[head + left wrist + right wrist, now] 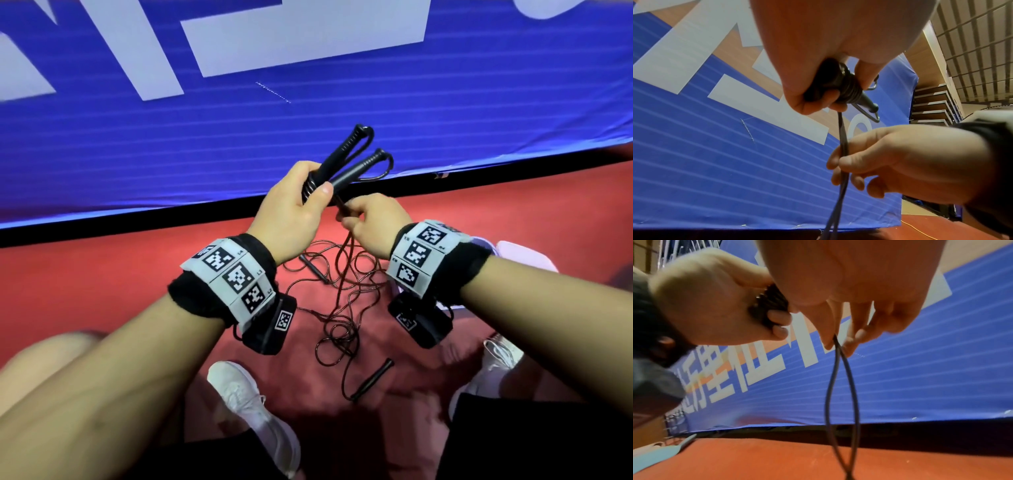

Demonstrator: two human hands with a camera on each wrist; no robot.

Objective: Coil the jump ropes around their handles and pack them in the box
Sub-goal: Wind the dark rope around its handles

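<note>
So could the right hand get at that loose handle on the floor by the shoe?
Probably not yet: the right hand pinches the rope. The loose handle lies uncovered on the red floor.

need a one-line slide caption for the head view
Left hand grips two black handles while right hand feeds the rope on; a second jump rope lies on the red floor.

Black handles (346, 161) are held above a red floor (102, 274); beyond the hands, a blue banner (342, 102) is marked with white lettering and pale stripes.
</note>
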